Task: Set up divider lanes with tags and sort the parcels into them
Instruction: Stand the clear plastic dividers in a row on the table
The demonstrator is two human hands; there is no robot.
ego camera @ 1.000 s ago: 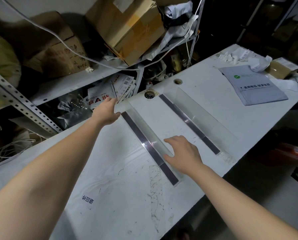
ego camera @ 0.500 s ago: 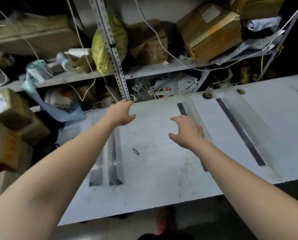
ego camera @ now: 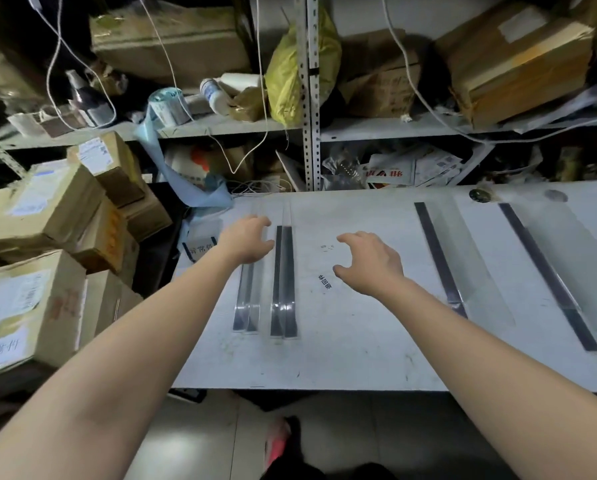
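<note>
Left hand (ego camera: 247, 244) seemingly touches clear dividers (ego camera: 246, 301); shelf (ego camera: 376, 130) holds cardboard boxes (ego camera: 512, 60)

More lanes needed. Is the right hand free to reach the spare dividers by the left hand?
Likely yes: the right hand holds nothing; only bare table separates it from the spare dividers.

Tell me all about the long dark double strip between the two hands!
The double strip looks like two clear plastic dividers laid side by side, each with a dark band along it. It lies flat on the white table, running away from the person, its near ends shiny with glare. The left hand is just beside its far part; whether the fingers touch it is unclear. The right hand is apart, to its right.
</note>
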